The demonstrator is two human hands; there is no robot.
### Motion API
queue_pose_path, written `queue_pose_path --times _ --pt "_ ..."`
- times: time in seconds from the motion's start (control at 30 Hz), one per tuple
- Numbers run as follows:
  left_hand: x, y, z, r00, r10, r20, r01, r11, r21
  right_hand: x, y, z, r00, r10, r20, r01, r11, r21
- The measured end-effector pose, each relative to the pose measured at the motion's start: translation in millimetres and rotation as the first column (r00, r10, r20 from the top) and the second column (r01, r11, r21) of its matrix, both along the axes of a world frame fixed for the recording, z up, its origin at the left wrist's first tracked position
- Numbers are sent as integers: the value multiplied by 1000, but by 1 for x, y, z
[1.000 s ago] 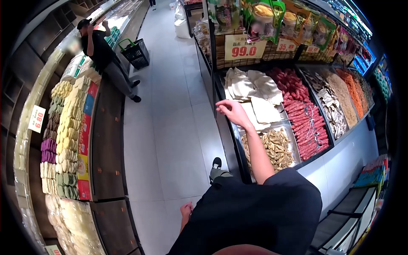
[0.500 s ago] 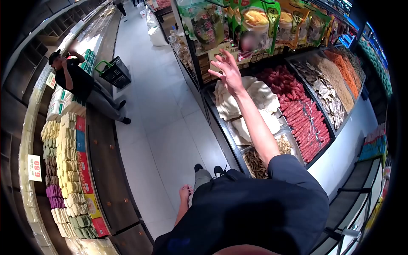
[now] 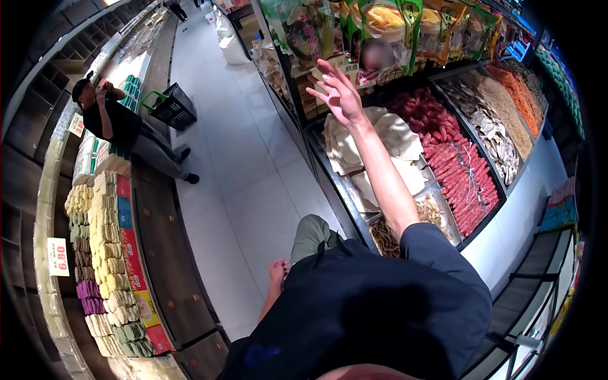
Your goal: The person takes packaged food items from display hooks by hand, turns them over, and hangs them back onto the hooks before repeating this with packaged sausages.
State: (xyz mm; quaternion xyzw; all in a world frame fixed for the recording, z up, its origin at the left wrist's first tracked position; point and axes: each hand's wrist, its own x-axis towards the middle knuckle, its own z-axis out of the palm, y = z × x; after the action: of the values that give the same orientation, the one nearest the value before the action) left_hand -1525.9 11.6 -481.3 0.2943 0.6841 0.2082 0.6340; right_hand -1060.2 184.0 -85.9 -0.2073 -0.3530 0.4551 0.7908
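Observation:
My right hand [image 3: 342, 98] is raised over the display bin, its fingers spread and nothing in them. It appears close to the hanging bags of packaged food [image 3: 380, 28] and a sign behind it; whether it touches them I cannot tell. Under the hand and forearm lie flat, pale dried pieces [image 3: 396, 136]. Red sausages [image 3: 459, 180] fill the neighbouring section. Brown dried strips [image 3: 383, 237] are partly hidden below my arm. My left hand [image 3: 277, 271] hangs low beside my thigh, fingers loosely curled, with no object visible in it.
Across the aisle [image 3: 234, 171], a person in black [image 3: 120, 120] stands by shelves of noodle bundles [image 3: 107, 253]. A dark basket with a green handle [image 3: 174, 107] sits on the floor. Farther right are dried fish [image 3: 494, 136] and orange dried goods [image 3: 513, 95]. A white sack [image 3: 234, 50] stands ahead.
My right hand has turned slightly, fingers still spread. One knee has come forward and up, hiding my shoes. The whole view has shifted a little.

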Motion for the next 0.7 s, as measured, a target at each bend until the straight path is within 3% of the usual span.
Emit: queue_pose_path --times 0.1,0.17,0.23,0.33,0.4,0.5,0.63,0.7 --pt "-7 -22 2 994 -59 -88 63 997 40 -1 -1 1 999 35 -3 -35 999 18" --pt "-40 -38 -58 989 -102 -109 114 988 109 -1 2 -1 999 36 -10 -36 999 30" --pt "-45 -39 -78 983 -136 -122 157 971 180 0 5 0 999 45 -6 -45 998 45" --pt "-40 -47 -66 989 -46 -142 73 979 190 -3 7 0 996 83 -21 -81 994 78" --pt "-31 -49 -45 991 45 -124 -40 998 46 -4 8 -2 992 113 -47 -108 990 93" --pt "-31 -53 -44 991 65 -117 -48 988 144 -7 4 -1 989 114 -91 -106 990 94" --pt "-32 -55 -39 997 35 -76 -23 988 151 -9 -1 -3 990 97 -107 -88 992 86" --pt "-25 -54 -30 994 108 -15 -107 990 94 -8 -2 -2 991 99 -95 -92 992 82"
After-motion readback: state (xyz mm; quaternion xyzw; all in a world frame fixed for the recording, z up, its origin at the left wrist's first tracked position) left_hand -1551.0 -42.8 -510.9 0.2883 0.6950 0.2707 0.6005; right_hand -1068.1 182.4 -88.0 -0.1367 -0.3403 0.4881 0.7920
